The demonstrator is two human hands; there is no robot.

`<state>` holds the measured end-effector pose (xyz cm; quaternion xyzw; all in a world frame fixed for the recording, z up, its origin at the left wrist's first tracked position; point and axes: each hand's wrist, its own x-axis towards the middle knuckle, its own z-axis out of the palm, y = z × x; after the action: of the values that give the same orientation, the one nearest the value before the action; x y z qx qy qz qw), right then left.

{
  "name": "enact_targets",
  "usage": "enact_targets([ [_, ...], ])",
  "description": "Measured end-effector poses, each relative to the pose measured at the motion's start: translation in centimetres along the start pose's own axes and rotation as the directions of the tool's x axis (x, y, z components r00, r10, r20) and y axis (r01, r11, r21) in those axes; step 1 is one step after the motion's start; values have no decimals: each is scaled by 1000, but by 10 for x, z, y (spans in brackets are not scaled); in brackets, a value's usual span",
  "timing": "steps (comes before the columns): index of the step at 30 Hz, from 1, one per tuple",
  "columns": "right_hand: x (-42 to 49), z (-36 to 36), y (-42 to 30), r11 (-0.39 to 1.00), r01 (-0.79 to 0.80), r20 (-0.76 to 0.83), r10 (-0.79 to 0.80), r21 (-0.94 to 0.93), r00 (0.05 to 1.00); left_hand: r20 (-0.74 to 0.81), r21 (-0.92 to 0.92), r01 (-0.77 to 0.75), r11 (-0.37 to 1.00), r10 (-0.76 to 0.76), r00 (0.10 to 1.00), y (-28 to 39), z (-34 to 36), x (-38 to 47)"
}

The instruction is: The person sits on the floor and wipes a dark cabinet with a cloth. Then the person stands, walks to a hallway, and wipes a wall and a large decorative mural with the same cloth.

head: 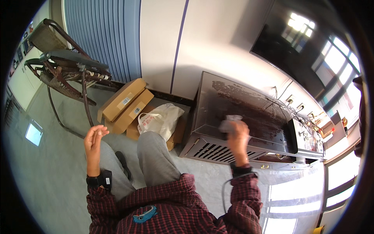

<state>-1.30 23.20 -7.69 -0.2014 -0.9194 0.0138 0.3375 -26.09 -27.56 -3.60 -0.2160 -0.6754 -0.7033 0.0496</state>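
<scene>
My right hand (239,139) is over the near left part of a dark wooden TV cabinet (210,105). Its fingers are closed on a greyish cloth (229,124), blurred, which appears to lie against the cabinet top. Wet-looking or worn patches mark the dark top. My left hand (95,142) is raised over my left leg, holding nothing, its fingers loosely bent and apart. A strap with a small dark device is on the left wrist; a dark band and a cable are at the right wrist.
Cardboard boxes (121,101) and a white plastic bag (163,117) lie on the floor left of the cabinet. Stacked chairs (73,64) stand at the far left. A white device (305,136) and tangled cables (277,105) are at the cabinet's right, below a wall-mounted television (286,58).
</scene>
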Motion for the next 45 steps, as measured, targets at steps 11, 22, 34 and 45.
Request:
enact_targets([
  [11,-18,3,5,964,-264,-326,244,-19,913,-47,-92,-9,996,4,999,5,-6,-2],
  [22,-30,21,-132,983,-53,-307,106,176,946,19,8,3,1000,-3,1000,-1,5,1],
  [34,-150,118,-115,938,-252,27,253,238,967,-8,30,-2,1000,3,1000,1,0,-1],
  [45,-130,124,-146,862,-239,112,211,447,971,-36,92,16,996,-13,999,0,-2,-1],
])
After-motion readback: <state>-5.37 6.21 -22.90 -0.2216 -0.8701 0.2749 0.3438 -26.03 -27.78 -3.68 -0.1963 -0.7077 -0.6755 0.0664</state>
